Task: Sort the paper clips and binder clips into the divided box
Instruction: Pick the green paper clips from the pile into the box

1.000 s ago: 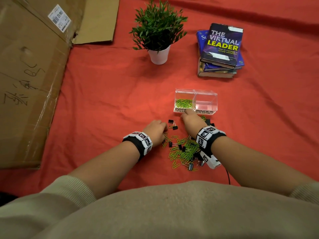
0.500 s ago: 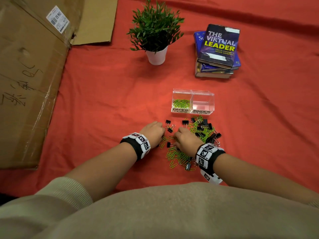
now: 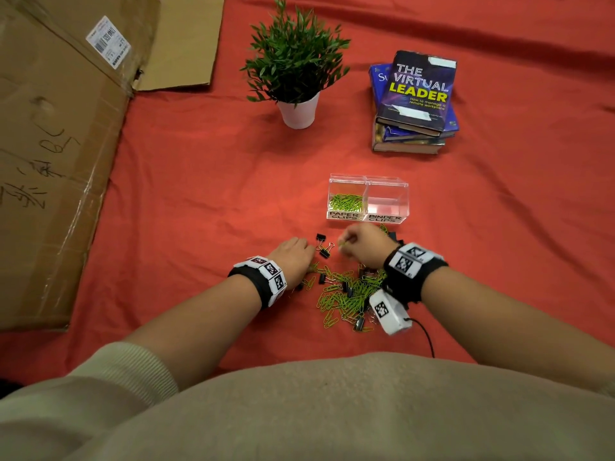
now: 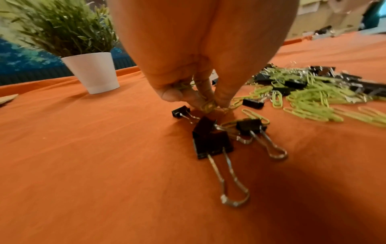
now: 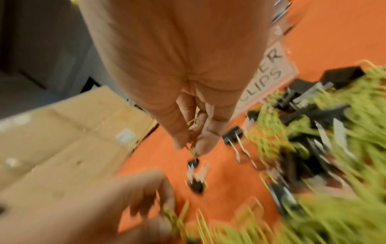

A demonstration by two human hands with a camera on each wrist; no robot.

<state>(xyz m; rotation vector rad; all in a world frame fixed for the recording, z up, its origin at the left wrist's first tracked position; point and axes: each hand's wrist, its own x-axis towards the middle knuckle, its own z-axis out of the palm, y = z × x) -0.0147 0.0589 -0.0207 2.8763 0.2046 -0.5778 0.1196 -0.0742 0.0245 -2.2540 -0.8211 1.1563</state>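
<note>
Red cloth [image 3: 199, 194]; left hand [image 4: 188, 92] and right hand [image 5: 194, 132] each pinching green paper clips [image 4: 208, 105].

Right wrist view badly blurred; box label [image 5: 269, 77] half hidden by right hand [image 5: 188, 82].

Red cloth [image 3: 199, 194] under clips [image 3: 346, 294], box [image 3: 367, 185], books [image 3: 416, 91].

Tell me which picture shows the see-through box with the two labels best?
The head view: the whole divided box shows, green paper clips in its left half, both labels readable. The right wrist view catches only a blurred label corner. In the left wrist view I cannot make it out.
</note>
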